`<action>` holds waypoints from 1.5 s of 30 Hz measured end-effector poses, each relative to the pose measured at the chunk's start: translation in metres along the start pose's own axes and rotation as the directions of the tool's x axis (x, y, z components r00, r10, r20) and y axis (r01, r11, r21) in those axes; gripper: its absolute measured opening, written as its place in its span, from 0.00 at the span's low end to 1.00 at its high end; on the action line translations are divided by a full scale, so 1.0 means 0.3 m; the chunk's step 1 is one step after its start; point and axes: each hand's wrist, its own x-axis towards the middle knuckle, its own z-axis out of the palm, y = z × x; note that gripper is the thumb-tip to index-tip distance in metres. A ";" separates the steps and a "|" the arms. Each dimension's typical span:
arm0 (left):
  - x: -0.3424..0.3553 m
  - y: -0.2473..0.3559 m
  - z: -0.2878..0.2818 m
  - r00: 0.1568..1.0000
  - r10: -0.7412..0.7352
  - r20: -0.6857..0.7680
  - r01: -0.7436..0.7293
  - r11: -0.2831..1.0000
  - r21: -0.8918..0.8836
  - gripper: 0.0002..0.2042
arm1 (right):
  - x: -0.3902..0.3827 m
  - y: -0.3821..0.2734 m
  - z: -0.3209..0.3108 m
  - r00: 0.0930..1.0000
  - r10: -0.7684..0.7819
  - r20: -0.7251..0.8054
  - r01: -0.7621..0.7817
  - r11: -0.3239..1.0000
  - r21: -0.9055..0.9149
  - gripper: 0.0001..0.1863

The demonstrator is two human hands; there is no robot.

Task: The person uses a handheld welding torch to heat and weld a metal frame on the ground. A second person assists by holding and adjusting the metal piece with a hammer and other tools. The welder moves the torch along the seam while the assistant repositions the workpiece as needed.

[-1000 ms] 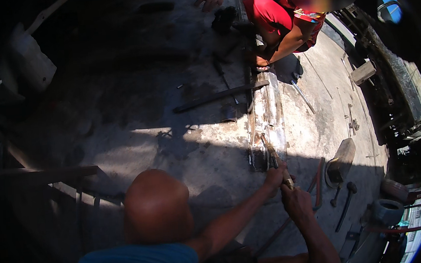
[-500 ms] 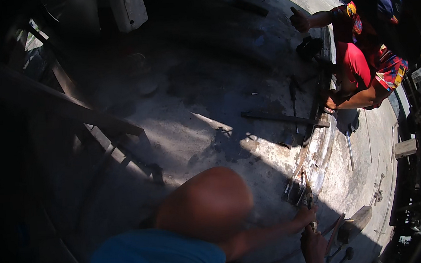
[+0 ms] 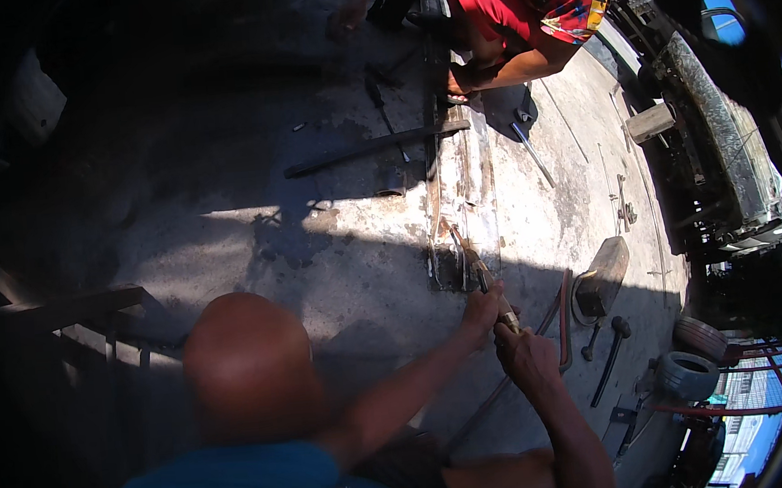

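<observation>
While the long metal strip (image 3: 465, 177) lay half sunlit ahead, the brass-coloured torch (image 3: 475, 263) was gripped by both hands, fingers closed around it: left hand (image 3: 482, 310) nearer the tip, right hand (image 3: 530, 359) behind! Its long axis was slanted forward and leftward to the strip. Since half a second earlier, the view had been swung, the co-worker's outstretched hand (image 3: 348, 20) shifted.

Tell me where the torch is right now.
In the head view, the torch is slightly right of centre, gripped by the left hand and, behind it, the right hand, its tip toward the long metal strip.
</observation>
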 end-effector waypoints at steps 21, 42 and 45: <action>-0.006 0.019 -0.003 1.000 -0.023 -0.001 0.023 1.000 0.006 0.21 | 0.008 -0.034 0.003 0.999 0.034 0.023 -0.034 0.999 0.009 0.10; 0.000 -0.022 -0.002 1.000 -0.015 -0.021 0.015 0.999 -0.037 0.19 | -0.011 0.007 0.043 0.999 -0.043 -0.029 0.042 0.998 -0.055 0.08; -0.013 -0.033 -0.006 1.000 0.021 -0.021 -0.022 0.999 -0.040 0.20 | -0.021 -0.014 0.022 0.990 -0.065 -0.128 0.065 0.998 -0.010 0.04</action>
